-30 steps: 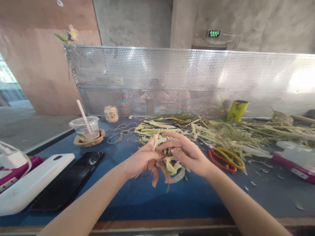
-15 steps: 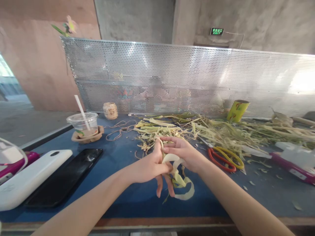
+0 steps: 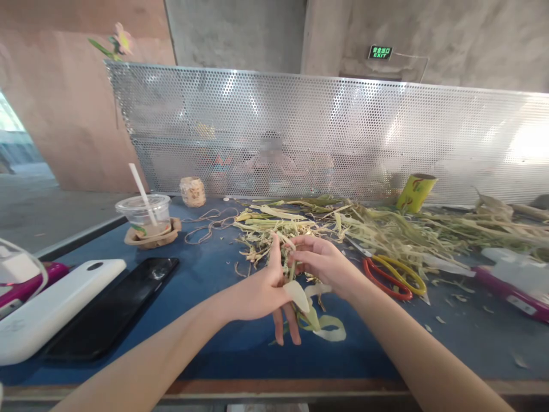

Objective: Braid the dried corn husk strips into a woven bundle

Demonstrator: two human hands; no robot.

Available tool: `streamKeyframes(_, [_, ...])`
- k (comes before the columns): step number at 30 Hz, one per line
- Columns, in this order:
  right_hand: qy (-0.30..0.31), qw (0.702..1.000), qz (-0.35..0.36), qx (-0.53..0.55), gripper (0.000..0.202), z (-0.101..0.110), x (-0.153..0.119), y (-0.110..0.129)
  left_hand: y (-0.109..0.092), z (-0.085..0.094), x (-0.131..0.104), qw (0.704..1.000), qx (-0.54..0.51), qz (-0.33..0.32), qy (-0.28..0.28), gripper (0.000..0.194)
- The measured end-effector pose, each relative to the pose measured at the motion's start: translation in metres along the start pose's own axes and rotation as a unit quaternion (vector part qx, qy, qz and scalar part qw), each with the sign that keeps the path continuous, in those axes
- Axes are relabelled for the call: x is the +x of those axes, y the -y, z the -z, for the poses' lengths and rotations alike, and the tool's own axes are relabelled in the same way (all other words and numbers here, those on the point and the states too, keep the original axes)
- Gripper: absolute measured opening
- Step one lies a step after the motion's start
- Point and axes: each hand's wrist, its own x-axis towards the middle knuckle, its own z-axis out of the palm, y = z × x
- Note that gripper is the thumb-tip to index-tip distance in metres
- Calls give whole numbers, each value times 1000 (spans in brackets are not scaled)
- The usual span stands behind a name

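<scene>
One blue tabletop (image 3: 206,352) carried a broad heap of dried leaf strips and stalks (image 3: 377,229), straw-yellow to dull green, spread along its far side. Just in front of the heap, between the two hands, was a loose bunch of pale strips (image 3: 299,297), cream to light green, flat and ribbon-like, its lower ends curling into loops. The left hand (image 3: 266,293), partly open, held the bunch at its thumb, two lower fingers hanging free. The right hand (image 3: 323,262) was half curled, fingertips at the upper end; its grip could not be told.
</scene>
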Motion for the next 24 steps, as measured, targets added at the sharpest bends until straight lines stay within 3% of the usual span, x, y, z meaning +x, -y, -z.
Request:
streamKeyframes(6, [7, 994, 112, 19, 21, 6, -1, 7, -3, 4, -1, 998, -52, -17, 39, 92])
streamKeyframes(11, [49, 951, 241, -189, 30, 9, -17, 18, -1, 11, -2, 994, -104, -7, 44, 78])
streamKeyframes(14, [139, 930, 242, -240, 43, 8, -29, 21, 1, 15, -2, 990, -140, -7, 22, 64])
streamKeyframes(16, [149, 917, 234, -288, 33, 7, -34, 22, 0, 16, -2, 989, -143, 5, 20, 50])
streamKeyframes(19, [157, 865, 239, -413, 15, 4, -35, 25, -5, 17, -2, 994, -106, 29, 19, 44])
streamKeyframes(24, [199, 780, 280, -523, 12, 1, -33, 30, -9, 18, -3, 997, -49, 63, -16, 55])
